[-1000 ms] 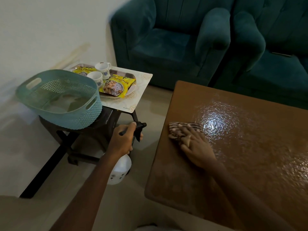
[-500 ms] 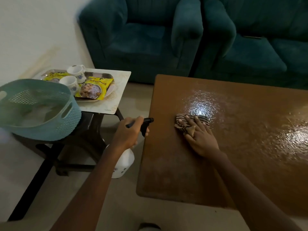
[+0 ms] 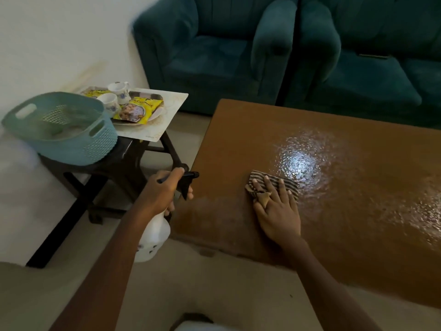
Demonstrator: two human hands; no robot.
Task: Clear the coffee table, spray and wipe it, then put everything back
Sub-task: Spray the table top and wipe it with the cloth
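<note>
Ideally the right hand (image 3: 276,211), flat on the cloth (image 3: 290,185) near the table's (image 3: 358,254) left end, presses evenly and sweeps through the wet patch (image 3: 298,161), while the left hand (image 3: 162,194) grips the bottle (image 3: 152,240) beside that end.

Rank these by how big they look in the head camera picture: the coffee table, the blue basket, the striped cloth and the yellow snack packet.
1. coffee table
2. blue basket
3. Tie: yellow snack packet and striped cloth look alike; the right hand covers part of the cloth, so I won't rank them.
</note>
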